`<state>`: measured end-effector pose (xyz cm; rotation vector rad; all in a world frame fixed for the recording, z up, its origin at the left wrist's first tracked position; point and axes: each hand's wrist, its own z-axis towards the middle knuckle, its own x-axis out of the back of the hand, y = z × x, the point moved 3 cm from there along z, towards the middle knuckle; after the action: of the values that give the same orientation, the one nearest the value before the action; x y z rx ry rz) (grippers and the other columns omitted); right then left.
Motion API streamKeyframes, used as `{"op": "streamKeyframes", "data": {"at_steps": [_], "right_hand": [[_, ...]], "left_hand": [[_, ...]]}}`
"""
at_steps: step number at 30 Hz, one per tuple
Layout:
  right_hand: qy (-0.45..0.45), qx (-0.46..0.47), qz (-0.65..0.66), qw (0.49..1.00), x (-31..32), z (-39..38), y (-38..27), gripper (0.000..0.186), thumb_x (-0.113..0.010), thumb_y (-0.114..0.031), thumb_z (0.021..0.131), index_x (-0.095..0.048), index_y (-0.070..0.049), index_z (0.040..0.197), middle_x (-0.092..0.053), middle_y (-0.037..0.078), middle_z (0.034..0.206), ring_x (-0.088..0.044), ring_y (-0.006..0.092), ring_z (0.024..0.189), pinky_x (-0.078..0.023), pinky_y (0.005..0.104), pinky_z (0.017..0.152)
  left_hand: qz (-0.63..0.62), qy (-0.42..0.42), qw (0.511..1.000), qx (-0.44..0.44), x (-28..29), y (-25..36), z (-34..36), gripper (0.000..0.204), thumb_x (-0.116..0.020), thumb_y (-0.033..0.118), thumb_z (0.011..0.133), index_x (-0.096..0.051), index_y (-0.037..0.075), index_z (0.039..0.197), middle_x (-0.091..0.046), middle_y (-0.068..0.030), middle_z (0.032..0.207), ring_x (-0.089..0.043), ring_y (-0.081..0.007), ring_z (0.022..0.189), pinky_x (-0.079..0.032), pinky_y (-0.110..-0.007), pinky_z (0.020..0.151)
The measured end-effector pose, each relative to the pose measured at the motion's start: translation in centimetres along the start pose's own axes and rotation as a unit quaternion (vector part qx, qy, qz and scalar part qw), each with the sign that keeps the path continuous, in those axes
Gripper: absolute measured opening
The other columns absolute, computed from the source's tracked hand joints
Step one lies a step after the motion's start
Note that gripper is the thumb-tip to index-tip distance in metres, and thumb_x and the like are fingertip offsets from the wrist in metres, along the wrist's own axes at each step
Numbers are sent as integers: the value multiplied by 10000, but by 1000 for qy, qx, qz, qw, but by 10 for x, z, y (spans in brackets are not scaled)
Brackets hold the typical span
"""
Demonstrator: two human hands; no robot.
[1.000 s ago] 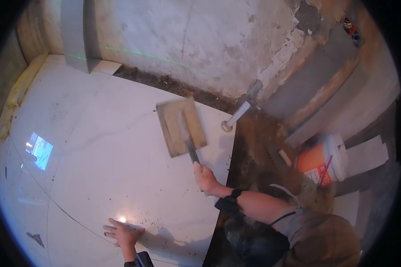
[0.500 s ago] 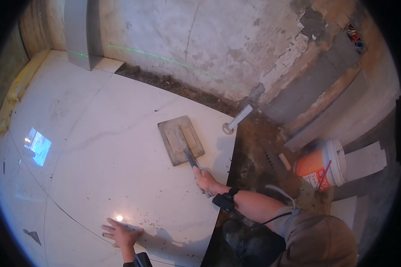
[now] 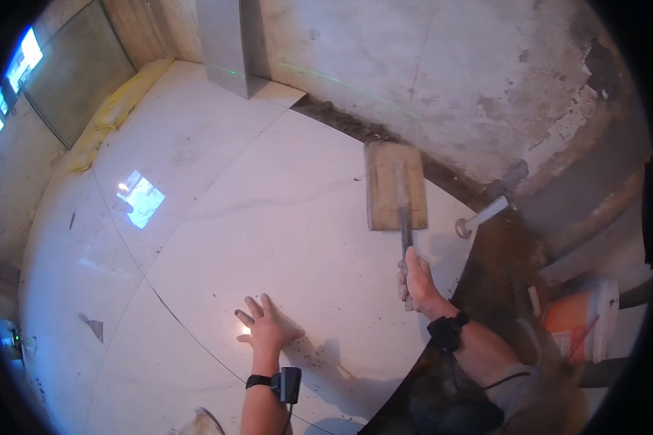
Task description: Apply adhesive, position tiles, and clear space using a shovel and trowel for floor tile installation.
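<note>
My right hand (image 3: 417, 281) is wrapped round the dark handle of a flat rectangular tile mallet (image 3: 382, 190), its tan pad dusted with mortar. The pad is over the far right part of a large white floor tile (image 3: 283, 239), close to the tile's far edge. Whether it touches the surface I cannot tell. My left hand (image 3: 267, 332) is spread low over the same tile, palm down and holding nothing, beside scattered dark crumbs. Right of the mallet, near the tile's corner, lies a pale rod-shaped tool (image 3: 486, 216) with a round metal head.
Mortar (image 3: 337, 119) shows along the rough wall (image 3: 479, 80), which carries a green laser line. An orange and white bucket (image 3: 579, 319) stands at the right on the dark, dirty floor. A grey panel (image 3: 223, 47) leans at the back; yellow bags (image 3: 123, 98) line the far left edge.
The view has swung left, shifting the scene rightward. My right hand has carried the mallet farther away, toward the tile's far edge. My left hand has moved forward over the tile, still spread.
</note>
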<state>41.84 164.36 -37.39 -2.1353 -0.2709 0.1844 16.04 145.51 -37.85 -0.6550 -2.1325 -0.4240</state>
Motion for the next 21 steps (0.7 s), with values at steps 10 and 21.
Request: {"op": "streamKeyframes", "data": {"at_steps": [10,21], "right_hand": [[-25,-30,-168,985,-52,79,0,449,-334,-499,987,-419,-102,796,-373,-1,564,-347,131,387,-324,285,353],[-85,-69,-208,972,-110,131,-23,441,-337,-467,993,-439,-95,780,-407,13,561,-383,128,403,-334,293,372]], "left_hand": [[-16,-33,999,30,21,10,12,1181,-842,400,517,-172,214,1472,-46,-171,1552,-14,-494,1393,-260,-752,939],[-24,-34,999,34,24,14,13,1142,-810,402,553,-162,176,1466,-52,-185,1544,-8,-497,1393,-254,-750,939]]}}
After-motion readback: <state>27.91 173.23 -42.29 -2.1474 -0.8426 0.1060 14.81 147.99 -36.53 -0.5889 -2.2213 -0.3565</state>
